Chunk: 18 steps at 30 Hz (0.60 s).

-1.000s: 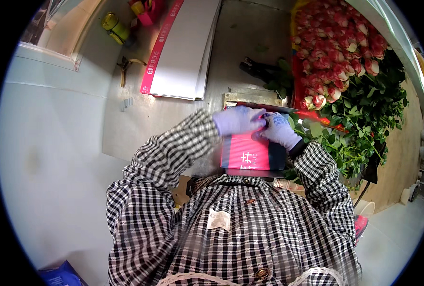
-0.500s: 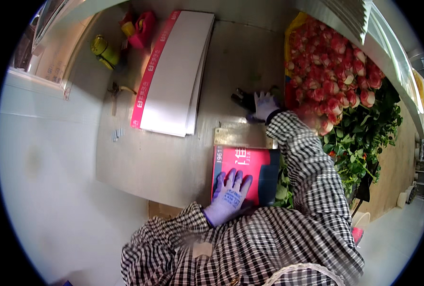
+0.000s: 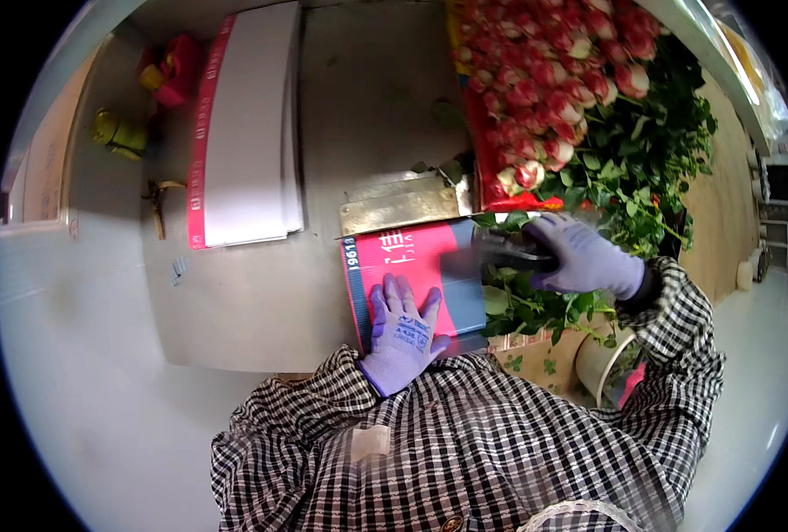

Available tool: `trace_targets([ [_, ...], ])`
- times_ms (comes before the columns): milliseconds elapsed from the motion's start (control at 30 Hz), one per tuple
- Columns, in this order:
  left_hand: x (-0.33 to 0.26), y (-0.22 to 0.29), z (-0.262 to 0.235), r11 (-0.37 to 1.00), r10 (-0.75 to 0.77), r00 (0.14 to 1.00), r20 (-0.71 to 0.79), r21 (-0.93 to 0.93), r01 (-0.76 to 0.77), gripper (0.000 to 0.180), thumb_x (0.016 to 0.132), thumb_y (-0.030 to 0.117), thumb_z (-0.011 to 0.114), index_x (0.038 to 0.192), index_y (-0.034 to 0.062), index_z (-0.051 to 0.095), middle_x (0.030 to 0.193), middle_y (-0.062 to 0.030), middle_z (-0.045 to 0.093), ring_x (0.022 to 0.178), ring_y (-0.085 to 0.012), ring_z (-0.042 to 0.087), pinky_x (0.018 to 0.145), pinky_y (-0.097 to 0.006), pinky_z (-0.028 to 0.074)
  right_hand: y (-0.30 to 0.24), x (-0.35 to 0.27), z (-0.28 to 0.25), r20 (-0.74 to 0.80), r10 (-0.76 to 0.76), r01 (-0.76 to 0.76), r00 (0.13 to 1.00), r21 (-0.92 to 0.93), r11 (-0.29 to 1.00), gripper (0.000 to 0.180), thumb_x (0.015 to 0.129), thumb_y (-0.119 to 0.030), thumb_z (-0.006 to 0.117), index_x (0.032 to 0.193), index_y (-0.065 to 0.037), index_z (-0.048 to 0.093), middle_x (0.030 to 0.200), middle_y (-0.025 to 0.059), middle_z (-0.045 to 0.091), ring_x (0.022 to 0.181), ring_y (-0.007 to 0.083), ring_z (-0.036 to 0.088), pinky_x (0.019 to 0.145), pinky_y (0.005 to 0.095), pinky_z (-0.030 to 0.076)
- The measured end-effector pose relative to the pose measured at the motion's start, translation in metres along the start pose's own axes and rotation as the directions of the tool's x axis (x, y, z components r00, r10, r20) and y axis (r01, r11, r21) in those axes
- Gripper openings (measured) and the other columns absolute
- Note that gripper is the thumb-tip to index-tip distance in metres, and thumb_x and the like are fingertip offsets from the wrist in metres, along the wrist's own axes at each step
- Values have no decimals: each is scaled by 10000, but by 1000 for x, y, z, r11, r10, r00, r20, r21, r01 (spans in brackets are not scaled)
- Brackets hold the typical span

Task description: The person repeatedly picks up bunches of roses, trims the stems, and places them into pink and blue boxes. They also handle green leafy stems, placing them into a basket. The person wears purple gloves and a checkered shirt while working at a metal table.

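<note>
My left hand (image 3: 400,340), in a purple-grey glove, lies flat with fingers spread on a pink and dark-blue cardboard sheet (image 3: 458,306). This cardboard sits at the table's near edge, against a metal plate (image 3: 398,207). In my right hand (image 3: 583,257), gloved the same way, is a black hand tool that looks like a stapler (image 3: 520,252). Its front end is smeared by motion over the cardboard's right part. Green leaves (image 3: 536,304) show beside the cardboard, under the tool.
Pink-and-white roses (image 3: 545,80) with leafy stems are heaped at the right. White sheets with a pink border (image 3: 248,133) lie left of centre. A pink tape dispenser (image 3: 179,71), a yellow-green bottle (image 3: 119,135) and small grey strips (image 3: 179,270) are further left. A white bucket (image 3: 593,368) stands below right.
My right hand has picked the black tool up off the table and brought it nearer, to the cardboard's right side. My left hand stays flat on the cardboard. The view has shifted.
</note>
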<state>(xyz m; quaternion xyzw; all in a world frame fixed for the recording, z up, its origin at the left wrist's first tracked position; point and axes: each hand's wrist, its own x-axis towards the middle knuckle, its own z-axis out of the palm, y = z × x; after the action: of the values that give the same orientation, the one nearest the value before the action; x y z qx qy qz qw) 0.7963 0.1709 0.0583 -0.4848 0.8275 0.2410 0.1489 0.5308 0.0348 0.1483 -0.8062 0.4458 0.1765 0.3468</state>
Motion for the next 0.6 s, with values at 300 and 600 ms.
trace_targets([
  [300,-2,-7,8,1000,2,998,-65,2,-1,779,868,591,509,1485,152,325,1408,-368,338,1350,-543,249,1097,-653,147,59,36,63,258,-39,33,965,30,999,669,725,-386,675,1262,-32,492,1221,204,539,1126,362,547,956,497,422],
  [600,-8,-15,14,999,36,994,-106,-32,-40,675,870,543,521,1428,172,436,1396,-291,420,1375,-457,266,1110,-650,123,53,37,70,307,134,-93,942,-146,985,551,760,-422,658,1183,-86,552,1068,195,633,1058,335,606,1001,464,377],
])
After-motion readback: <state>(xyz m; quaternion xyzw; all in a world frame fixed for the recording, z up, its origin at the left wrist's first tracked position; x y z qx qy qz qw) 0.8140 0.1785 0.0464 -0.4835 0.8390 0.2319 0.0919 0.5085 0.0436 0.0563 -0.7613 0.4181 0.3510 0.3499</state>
